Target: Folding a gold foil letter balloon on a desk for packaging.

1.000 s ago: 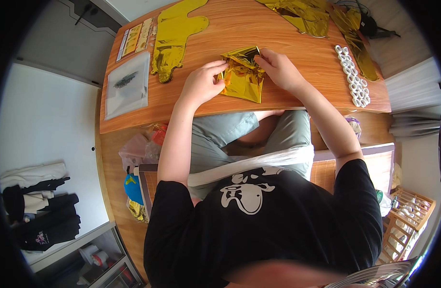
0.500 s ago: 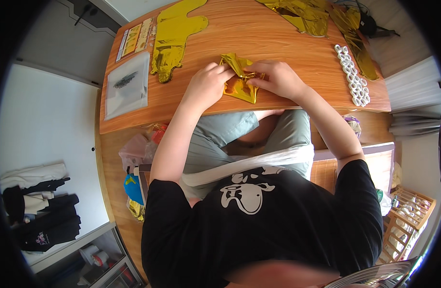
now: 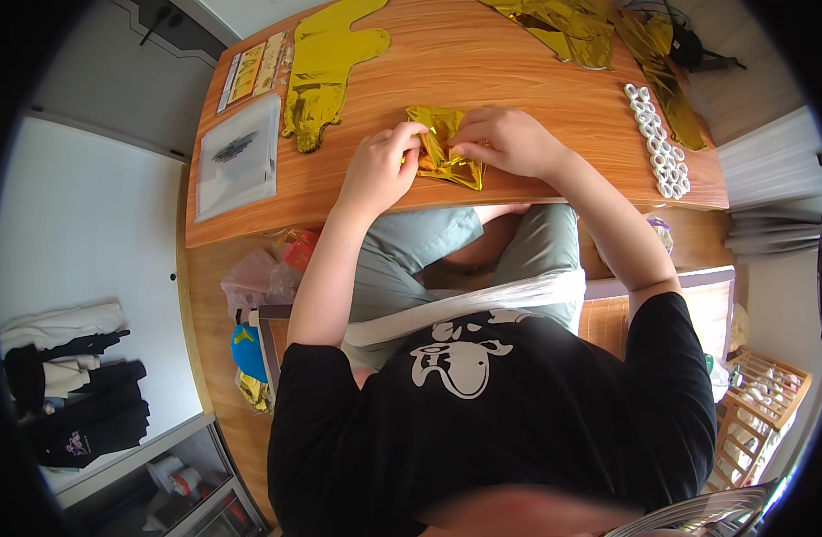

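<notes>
A crumpled, partly folded gold foil balloon (image 3: 448,164) lies on the wooden table (image 3: 483,80) near its front edge, between my hands. At its left side my left hand (image 3: 386,166) pinches the foil between thumb and fingers. My right hand (image 3: 509,141) is closed on the right part of the foil, with its fingertips curled over it. Part of the foil is hidden under the right fingers. Beyond my left hand a flat gold foil balloon (image 3: 326,76) is spread out.
At the left lie a clear plastic bag (image 3: 241,183) with dark thin pieces inside and a printed card packet (image 3: 250,73). More gold foil (image 3: 563,31) covers the far right. Rows of white tape rolls (image 3: 655,139) stand near the right edge.
My left hand has moved slightly left and its thumb now shows, pinching the foil. The foil has spread a little and its upper fold has shifted. My right hand stays nearly in place.
</notes>
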